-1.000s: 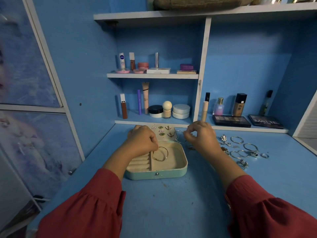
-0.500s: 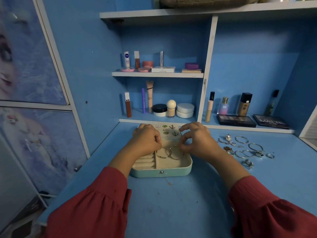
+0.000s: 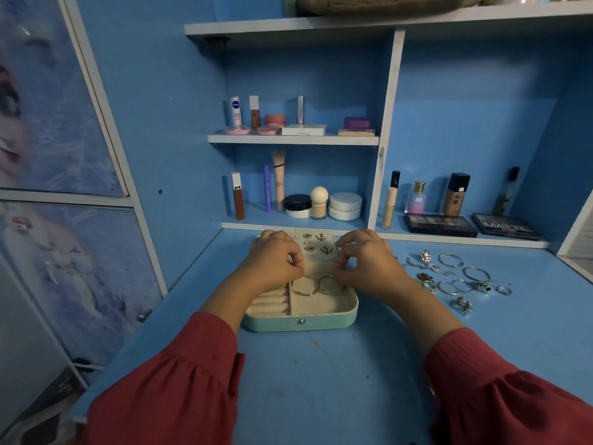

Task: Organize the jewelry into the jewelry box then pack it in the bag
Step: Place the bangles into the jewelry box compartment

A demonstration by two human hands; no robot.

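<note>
At the far left of the frame a cupboard door (image 3: pixel 57 130) carries a pale printed picture. Moving right, a red sleeve (image 3: pixel 167 390) leads up to the left hand (image 3: pixel 272 258), which hovers over the back left part of the jewelry box (image 3: pixel 300 322); its fingers are curled tight into a loose fist, and whether the fingertips pinch anything cannot be told.

The jewelry box sits at the centre of the frame on the blue desk (image 3: pixel 321 380). It is a mint-green rounded rectangle with a cream lining, its long axis running left to right across the frame and its small snap button facing the bottom edge. The lid lies open away from the viewer, toward the shelves, with small earrings (image 3: pixel 316 244) pinned on its inner panel. Ring rolls fill the left compartment; two thin bangles (image 3: pixel 317 285) lie side by side in the wider right compartment.

The right hand (image 3: pixel 369 264) is over the box's back right part, fingers bent, thumb and forefinger close together just above the right bangle; contact is not clear.

Further right, loose silver jewelry (image 3: pixel 462 281) is scattered on the desk, and eyeshadow palettes (image 3: pixel 471 224) lie on the lower shelf beyond.
</note>
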